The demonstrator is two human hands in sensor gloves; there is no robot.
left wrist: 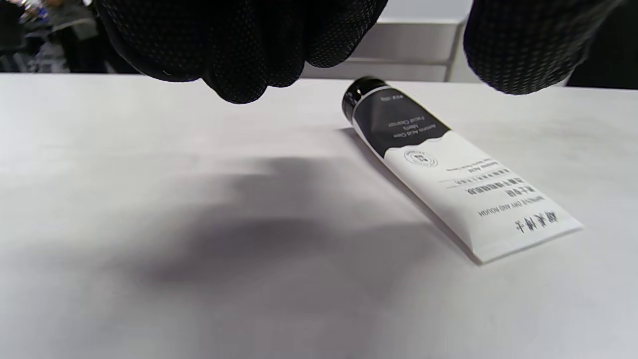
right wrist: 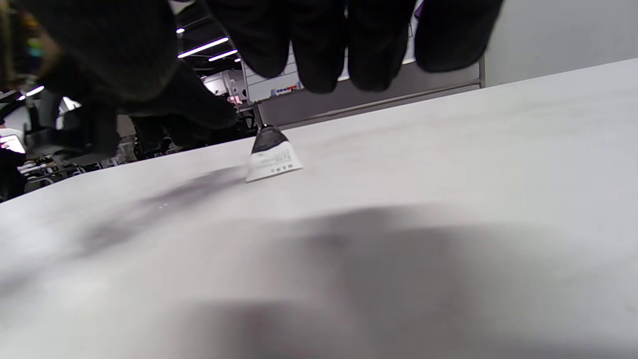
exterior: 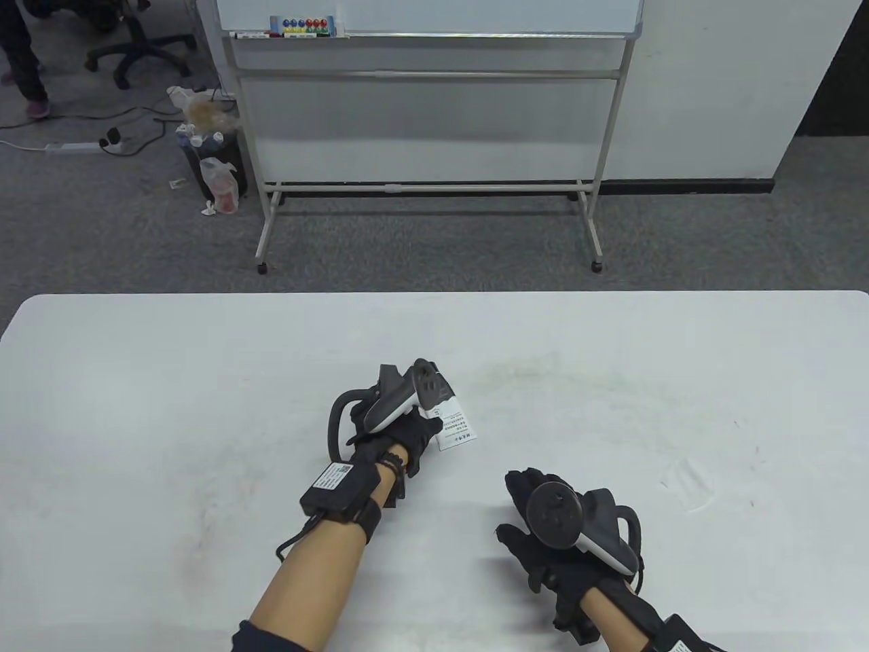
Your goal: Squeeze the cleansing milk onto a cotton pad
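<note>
A white tube of cleansing milk (exterior: 455, 426) with a black cap end lies flat on the white table (exterior: 204, 380). My left hand (exterior: 422, 415) hovers right over it. In the left wrist view the tube (left wrist: 448, 169) lies free on the table, with my fingers (left wrist: 239, 50) and thumb (left wrist: 523, 45) spread above it, not touching. My right hand (exterior: 517, 511) is palm down over the table, near the front edge to the tube's right, holding nothing. The right wrist view shows the tube (right wrist: 273, 157) far off. A faint pale rectangle (exterior: 689, 479), possibly the cotton pad, lies right of my right hand.
A whiteboard stand (exterior: 428, 170) stands on the carpet beyond the table's far edge. A bin with bags (exterior: 210, 163) is at the back left.
</note>
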